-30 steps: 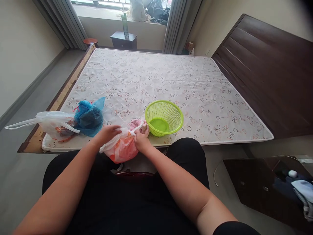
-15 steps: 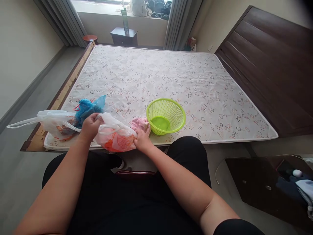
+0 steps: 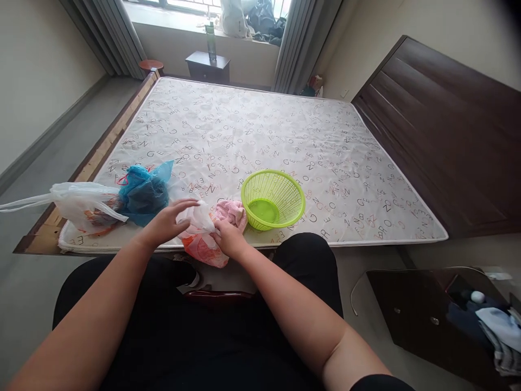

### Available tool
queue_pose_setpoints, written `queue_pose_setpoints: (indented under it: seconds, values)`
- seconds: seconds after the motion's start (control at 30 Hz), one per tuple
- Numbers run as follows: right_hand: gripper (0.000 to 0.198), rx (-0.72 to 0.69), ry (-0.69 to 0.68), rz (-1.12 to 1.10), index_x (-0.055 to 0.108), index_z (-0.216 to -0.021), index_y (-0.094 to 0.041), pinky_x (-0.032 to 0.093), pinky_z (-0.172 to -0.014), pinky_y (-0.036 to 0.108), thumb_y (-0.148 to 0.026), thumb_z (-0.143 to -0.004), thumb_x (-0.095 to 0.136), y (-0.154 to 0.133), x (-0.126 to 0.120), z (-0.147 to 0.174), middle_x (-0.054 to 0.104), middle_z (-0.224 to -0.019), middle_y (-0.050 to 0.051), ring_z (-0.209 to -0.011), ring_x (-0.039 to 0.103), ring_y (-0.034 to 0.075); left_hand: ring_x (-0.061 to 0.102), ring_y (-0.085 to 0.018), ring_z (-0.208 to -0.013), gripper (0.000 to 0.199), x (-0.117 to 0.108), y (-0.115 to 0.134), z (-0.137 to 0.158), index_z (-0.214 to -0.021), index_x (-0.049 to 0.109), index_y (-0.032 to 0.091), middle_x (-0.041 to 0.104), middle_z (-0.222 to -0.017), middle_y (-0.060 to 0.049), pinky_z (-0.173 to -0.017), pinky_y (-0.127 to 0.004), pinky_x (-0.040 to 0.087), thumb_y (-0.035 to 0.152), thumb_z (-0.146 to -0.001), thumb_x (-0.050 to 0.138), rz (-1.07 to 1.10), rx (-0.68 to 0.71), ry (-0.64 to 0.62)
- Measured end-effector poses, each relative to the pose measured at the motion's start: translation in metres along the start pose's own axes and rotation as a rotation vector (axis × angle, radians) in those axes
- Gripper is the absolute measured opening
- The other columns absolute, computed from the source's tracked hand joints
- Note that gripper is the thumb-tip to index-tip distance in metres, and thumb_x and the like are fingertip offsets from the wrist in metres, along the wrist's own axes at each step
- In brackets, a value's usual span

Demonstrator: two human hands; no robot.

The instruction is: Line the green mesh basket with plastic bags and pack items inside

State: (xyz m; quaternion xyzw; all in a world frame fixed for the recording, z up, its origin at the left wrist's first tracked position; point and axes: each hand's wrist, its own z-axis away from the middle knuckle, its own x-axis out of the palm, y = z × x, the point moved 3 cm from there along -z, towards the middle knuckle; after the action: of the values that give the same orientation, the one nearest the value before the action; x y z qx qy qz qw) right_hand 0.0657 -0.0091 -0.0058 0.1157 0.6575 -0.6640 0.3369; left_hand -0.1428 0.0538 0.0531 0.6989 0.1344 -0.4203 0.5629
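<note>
I saw the right hand [image 3: 228, 238] pinching a white and orange-red plastic bag [image 3: 202, 250] at the near edge of the white, letter-printed mattress [image 3: 244, 136]; the left hand [image 3: 171, 221] stood wide, just beside its top.

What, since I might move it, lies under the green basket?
The basket rests on the lettered mattress; its base hides the patch beneath. A pink cloth lies beside it; any tucked edge is hidden.

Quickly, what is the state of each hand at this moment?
Left hand: open, beside the top of the white-and-red plastic bag; whether it touches cannot be told.
Right hand: closed, holding the bag.
</note>
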Motion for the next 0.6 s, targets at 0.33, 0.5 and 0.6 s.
queue_pose_setpoints:
  seconds: [0.33,0.5,0.6]
  values:
    - [0.019,0.046,0.124,-0.061,0.061,-0.113,-0.025,0.048,-0.1,0.039,-0.029,-0.095,0.061,-0.004,-0.021,0.0,0.067,-0.115,0.006,-0.111,0.061,0.024,0.069,-0.025,-0.088,0.03,0.014,-0.036,-0.007,-0.105,0.08,0.025,0.078,-0.094,-0.003,-0.083,-0.031,0.053,0.035,-0.082,0.064,-0.129,-0.308,-0.104]
    - [0.027,0.1,0.324,-0.107,0.055,-0.125,-0.023,0.041,-0.11,0.041,-0.028,-0.1,0.049,-0.006,-0.035,-0.001,0.066,-0.128,0.01,-0.123,0.058,0.024,0.062,-0.02,-0.079,0.036,-0.026,-0.052,0.0,-0.106,0.077,0.017,0.073,-0.087,-0.002,-0.07,-0.027,0.047,0.044,-0.085,0.065,-0.043,-0.555,0.243]
    - [0.033,0.084,0.363,-0.106,0.051,-0.131,-0.023,0.041,-0.111,0.043,-0.026,-0.098,0.046,-0.006,-0.035,0.0,0.063,-0.135,0.011,-0.13,0.055,0.025,0.051,-0.014,-0.069,0.046,-0.039,-0.062,0.006,-0.105,0.073,0.01,0.065,-0.077,-0.001,-0.062,-0.025,0.042,0.052,-0.092,0.06,0.05,-0.607,0.437]
